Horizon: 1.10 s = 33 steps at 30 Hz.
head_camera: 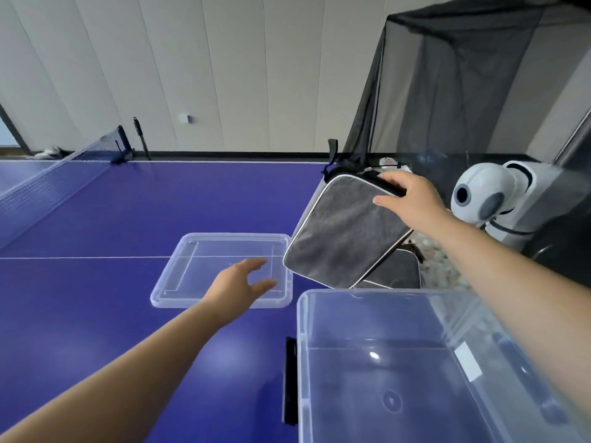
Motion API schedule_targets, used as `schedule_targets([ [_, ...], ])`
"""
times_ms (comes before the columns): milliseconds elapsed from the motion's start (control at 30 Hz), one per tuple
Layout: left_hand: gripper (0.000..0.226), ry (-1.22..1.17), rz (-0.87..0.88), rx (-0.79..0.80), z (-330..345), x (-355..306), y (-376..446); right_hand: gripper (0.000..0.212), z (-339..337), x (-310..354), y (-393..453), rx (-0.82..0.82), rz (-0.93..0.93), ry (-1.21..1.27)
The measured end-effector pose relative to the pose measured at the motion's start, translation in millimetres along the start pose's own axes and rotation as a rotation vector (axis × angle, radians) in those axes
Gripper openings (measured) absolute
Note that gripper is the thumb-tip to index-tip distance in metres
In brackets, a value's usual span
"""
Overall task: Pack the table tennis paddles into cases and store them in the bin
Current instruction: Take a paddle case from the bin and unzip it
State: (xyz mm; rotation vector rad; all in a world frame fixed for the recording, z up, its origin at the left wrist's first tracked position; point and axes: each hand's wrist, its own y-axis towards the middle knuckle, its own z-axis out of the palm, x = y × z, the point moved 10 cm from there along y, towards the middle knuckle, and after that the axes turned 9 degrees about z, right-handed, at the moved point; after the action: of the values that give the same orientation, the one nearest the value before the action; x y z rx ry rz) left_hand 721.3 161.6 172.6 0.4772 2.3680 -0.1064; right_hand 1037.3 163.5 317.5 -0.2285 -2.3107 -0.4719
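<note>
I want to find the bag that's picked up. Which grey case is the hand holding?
The upper grey case, tilted up, held at its top edge by the right hand. The other grey case lies beneath, untouched.

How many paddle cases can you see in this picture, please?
2: one grey case held tilted by the right hand beyond the bin, and a second case partly hidden beneath it. Others may be hidden.

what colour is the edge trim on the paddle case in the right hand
White piping edges the grey fabric paddle case that the right hand grips, in the head view.
</note>
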Motion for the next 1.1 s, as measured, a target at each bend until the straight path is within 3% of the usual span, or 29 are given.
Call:
schedule_targets([
  [167, 0.064, -0.127, 0.003, -0.133, -71.3, 36.8, -36.7, 0.042, 47.4, 73.1, -53.6, 0.007, -0.007, 0.056],
  [467, 0.075, -0.141, 0.102, -0.115, -166.5, 102.5, -105.0, 0.032, 154.8, 198.7, -143.1, 0.081, -0.053, 0.058],
  [700, 0.042, -0.248, 0.044, -0.090, -184.1, 143.8, -148.0, 0.035, 223.6, 238.5, -192.4, 0.216, -0.036, 0.105],
  [933, 0.018, -0.322, -0.124, -0.236, -186.3, 196.5, -197.6, 0.035, 280.2, 240.3, -226.2, 0.413, -0.011, 0.123],
  [1100, 0.014, -0.331, -0.181, -0.269, -186.0, 220.1, -228.3, 0.013, 299.0, 259.9, -247.8, 0.482, -0.031, 0.172],
])
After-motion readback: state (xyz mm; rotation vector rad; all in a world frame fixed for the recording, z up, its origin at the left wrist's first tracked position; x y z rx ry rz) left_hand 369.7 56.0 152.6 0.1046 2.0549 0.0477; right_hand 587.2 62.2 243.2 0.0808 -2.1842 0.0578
